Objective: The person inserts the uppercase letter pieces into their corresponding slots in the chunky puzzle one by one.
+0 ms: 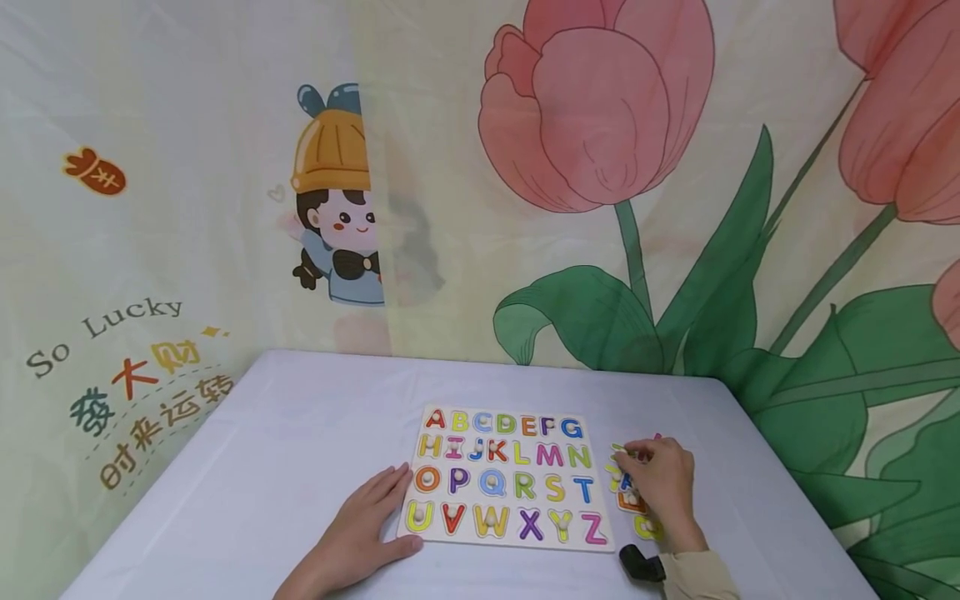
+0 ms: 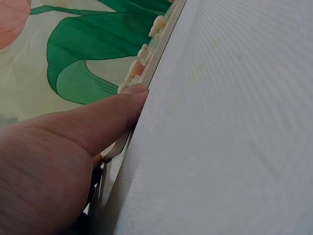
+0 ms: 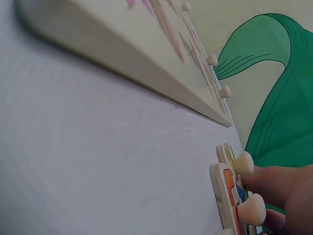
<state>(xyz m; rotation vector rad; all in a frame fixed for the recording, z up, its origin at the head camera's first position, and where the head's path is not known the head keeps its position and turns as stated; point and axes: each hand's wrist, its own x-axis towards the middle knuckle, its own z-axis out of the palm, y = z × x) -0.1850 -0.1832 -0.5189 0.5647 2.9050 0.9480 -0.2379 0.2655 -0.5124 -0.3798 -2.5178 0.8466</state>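
Note:
A white alphabet puzzle board (image 1: 506, 542) lies on the table, with coloured letters A to Z in rows. Knobs stand on many letters, while G, L, M, N, S, T and Z show none. My left hand (image 1: 360, 525) rests at the board's left side, its thumb (image 2: 117, 105) against the edge. Right of the board, my right hand (image 1: 663, 479) reaches down over loose letter pieces, fingers bent at a yellow-green one. I cannot tell if they pinch it. An orange piece (image 1: 632, 502) and a yellow-green piece (image 1: 647, 527) lie beneath and beside this hand; the hand hides others.
White cloth covers the table (image 1: 247, 467). Behind it hangs a curtain (image 1: 442, 167) printed with tulips and a cartoon figure. A black device (image 1: 641, 564) sits by the right wrist, close to the beige sleeve (image 1: 697, 575). Knobs (image 3: 252, 209) stick up from the loose pieces.

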